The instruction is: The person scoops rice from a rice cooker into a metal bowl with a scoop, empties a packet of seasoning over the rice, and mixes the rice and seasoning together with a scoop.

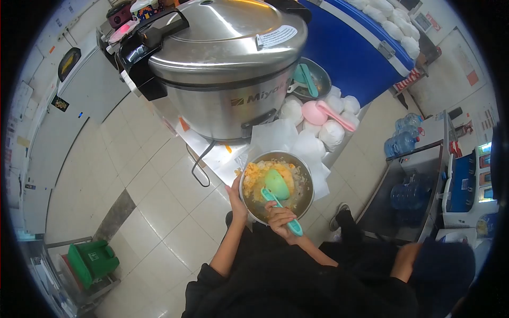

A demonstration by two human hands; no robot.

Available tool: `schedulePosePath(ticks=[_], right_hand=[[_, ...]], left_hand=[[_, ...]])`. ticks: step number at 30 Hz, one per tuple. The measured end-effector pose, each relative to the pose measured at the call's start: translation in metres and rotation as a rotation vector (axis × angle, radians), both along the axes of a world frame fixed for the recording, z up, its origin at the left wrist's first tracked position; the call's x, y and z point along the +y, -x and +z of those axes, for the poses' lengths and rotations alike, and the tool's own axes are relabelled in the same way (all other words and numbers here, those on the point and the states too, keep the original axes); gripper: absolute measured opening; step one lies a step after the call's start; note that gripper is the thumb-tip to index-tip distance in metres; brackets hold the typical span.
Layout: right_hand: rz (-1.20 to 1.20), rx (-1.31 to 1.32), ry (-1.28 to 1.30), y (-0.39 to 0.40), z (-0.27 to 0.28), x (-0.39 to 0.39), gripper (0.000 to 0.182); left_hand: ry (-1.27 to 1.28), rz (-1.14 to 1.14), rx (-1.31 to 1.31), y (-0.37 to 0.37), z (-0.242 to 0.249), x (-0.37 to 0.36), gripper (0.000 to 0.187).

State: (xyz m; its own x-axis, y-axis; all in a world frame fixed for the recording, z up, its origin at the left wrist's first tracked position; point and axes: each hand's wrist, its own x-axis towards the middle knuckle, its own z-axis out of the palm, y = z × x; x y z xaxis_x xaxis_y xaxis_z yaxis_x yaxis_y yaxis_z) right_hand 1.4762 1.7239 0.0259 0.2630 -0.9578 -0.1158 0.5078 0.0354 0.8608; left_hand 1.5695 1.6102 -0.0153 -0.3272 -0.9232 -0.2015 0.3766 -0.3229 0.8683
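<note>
A round metal bowl [306,205] is held low in front of me, by the table's near edge. My left hand [237,201] grips its left side, fingers partly hidden by the bowl. Inside lies orange-coloured rice [255,174] on the left, with paler rice around it. My right hand [282,218] is closed around the teal handle of a green ladle [277,184], whose cup rests in the rice. White paper sheets [273,135] lie just behind the bowl. Beyond them are several white wrapped bundles [332,133] with a pink ladle [316,113] on top.
A large steel rice cooker [201,106] fills the table's left, its cord [197,168] hanging over the edge. Behind stand another metal bowl [324,74] with a teal utensil and a blue cooler [355,47]. Another person's arm [405,261] is close at right.
</note>
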Motion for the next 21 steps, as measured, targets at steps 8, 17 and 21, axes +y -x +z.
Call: schedulePosePath(ticks=[8,17,21], right_hand=[[-0.083,0.053,0.179,0.007,0.044,-0.005,0.011],[0.512,2.154,-0.570,0.059,0.085,0.001,0.025],[0.636,2.891,-0.795,0.044,0.069,0.011,0.022]], left_hand=[[0.306,-0.009,-0.653,-0.023,0.029,-0.017,0.040],[0.524,-0.010,-0.900,-0.056,0.006,-0.047,0.019],[0.631,-0.112,-0.894,-0.051,0.006,-0.057,0.024]])
